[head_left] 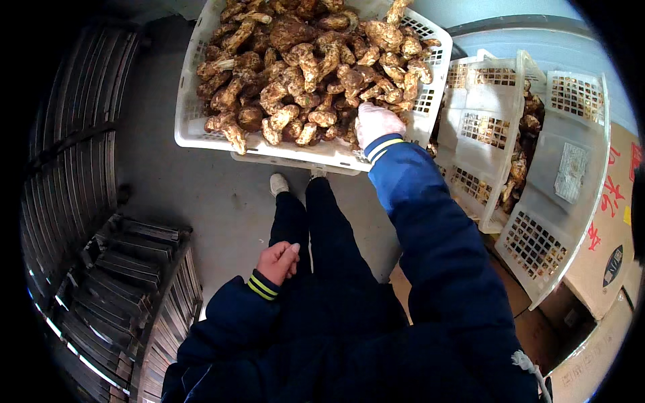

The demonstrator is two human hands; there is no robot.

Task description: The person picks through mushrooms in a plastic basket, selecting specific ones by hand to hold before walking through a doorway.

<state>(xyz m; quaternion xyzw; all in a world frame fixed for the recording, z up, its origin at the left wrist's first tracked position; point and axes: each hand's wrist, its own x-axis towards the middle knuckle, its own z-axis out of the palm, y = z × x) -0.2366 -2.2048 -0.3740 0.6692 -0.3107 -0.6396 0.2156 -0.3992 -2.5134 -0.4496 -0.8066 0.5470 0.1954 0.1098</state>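
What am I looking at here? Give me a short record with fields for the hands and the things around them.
Right hand: reaching into the white crate, resting on the mushrooms
Left hand: loosely curled, empty, near the person's thigh
Mushrooms: brown, heaped in the crate
Tilted crates: white, at the right, some mushrooms inside
Dark stacked trays: at the left
Floor: grey

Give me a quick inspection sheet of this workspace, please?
Surface: grey floor, bare where it shows.
Job's things: white crate heaped with brown mushrooms.
Clutter: tilted white crates at right, holding a few mushrooms; cardboard boxes below them.
Hands: right hand reaches into the mushrooms; left hand loosely curled, holding nothing, by the thigh.
Cables: nothing seen.
Surroundings: stacked dark trays at left.
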